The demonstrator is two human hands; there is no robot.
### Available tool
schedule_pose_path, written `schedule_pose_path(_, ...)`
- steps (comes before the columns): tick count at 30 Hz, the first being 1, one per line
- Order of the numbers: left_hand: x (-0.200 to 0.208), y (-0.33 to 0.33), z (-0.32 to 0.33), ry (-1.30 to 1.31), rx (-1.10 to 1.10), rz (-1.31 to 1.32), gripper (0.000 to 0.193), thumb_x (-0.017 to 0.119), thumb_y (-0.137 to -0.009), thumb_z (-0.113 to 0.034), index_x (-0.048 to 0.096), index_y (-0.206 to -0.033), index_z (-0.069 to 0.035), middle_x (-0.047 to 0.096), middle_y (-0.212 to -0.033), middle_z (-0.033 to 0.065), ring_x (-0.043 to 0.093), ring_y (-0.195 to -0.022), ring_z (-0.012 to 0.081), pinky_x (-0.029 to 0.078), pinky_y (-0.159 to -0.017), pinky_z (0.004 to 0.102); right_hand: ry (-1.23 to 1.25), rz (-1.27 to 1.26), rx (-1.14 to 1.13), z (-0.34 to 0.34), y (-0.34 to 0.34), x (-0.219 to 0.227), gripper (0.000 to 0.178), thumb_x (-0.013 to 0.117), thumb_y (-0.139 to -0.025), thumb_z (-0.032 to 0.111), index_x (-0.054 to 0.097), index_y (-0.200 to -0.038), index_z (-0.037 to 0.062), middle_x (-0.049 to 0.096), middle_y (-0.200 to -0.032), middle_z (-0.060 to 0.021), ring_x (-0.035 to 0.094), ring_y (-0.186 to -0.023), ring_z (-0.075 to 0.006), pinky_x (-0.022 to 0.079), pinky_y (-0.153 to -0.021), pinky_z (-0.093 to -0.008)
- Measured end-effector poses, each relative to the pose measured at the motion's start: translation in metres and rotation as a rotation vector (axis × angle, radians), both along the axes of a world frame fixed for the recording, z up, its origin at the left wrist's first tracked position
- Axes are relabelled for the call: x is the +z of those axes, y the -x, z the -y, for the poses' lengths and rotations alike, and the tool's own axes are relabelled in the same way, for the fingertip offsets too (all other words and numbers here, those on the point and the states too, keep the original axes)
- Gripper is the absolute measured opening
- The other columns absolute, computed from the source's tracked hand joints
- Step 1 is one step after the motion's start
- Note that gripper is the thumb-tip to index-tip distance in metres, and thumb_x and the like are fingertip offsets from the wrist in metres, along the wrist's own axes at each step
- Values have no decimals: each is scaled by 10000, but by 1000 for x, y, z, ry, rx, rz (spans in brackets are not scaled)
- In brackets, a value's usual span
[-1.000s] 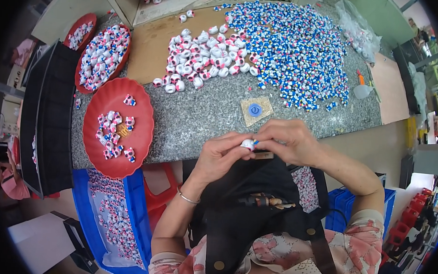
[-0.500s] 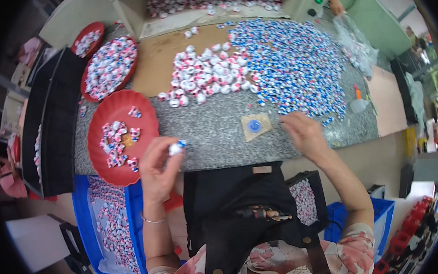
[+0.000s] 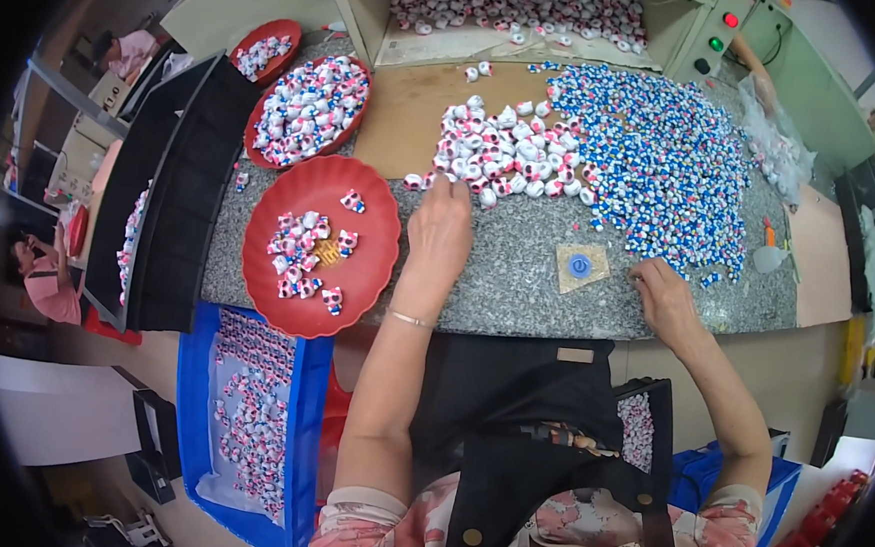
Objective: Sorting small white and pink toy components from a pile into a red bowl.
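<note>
My left hand (image 3: 440, 229) reaches to the near edge of a heap of white and pink figurine heads (image 3: 510, 148). Its fingers are closed together at the heap's edge; what they hold is hidden. Close to the near edge of a wide spread of small blue and white figurine bodies (image 3: 654, 166) is my right hand (image 3: 669, 296), fingers pinched, their content too small to make out. Between the hands, a round blue piece (image 3: 579, 266) sits on a tan square pad (image 3: 565, 281). Left of my left hand, a red scalloped plate (image 3: 366, 294) holds several assembled figurines (image 3: 299, 240).
Two more red dishes (image 3: 256, 127) of pieces stand behind the plate. A black rack (image 3: 177, 197) stands at the left. Blue crates (image 3: 309, 416) sit below the table. At the far right, another person's hand (image 3: 760, 83) touches a clear plastic bag (image 3: 781, 144).
My left hand has moved from beside the plate, where it held a white and blue figurine, to the heads. My right hand stays near the bodies. The whole view has shifted.
</note>
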State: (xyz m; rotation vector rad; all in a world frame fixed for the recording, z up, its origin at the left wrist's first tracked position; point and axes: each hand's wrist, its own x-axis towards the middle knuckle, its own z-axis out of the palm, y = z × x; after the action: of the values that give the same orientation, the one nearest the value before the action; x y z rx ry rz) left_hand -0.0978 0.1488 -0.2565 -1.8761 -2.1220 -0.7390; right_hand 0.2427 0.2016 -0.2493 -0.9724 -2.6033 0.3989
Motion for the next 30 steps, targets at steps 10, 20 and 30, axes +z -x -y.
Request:
schedule_pose_path(10,-19,6,8,-30,-63,19,333,579,-693,101,591,-1011,3,524,-998,190,578,-945,375,521,-740,445,-122,-107,17,-28,9,69,253,619,-834,-17,652,-1072,64,594,-1084,-156,628,-876,-326,506,-741,-397)
schedule_pose_path(20,-3,-25,82,-80,-139,1540,227,601,-901,32,607,-1128,33,590,-1057,48,618,-830,116,517,-751,244,58,-109,35,17,2,45,168,616,-828,-27,665,-985,10,640,-927,-148,637,-848,-345,524,-727,-403)
schedule_pose_path(30,-11,-66,95,104,-442,1890,318,608,-912,-2,570,-1228,12,645,-1128,126,648,-973,176,537,-860,289,158,75,-4,10,1,21,131,680,-816,64,671,-935,10,649,-836,-150,644,-778,-342,512,-668,-410)
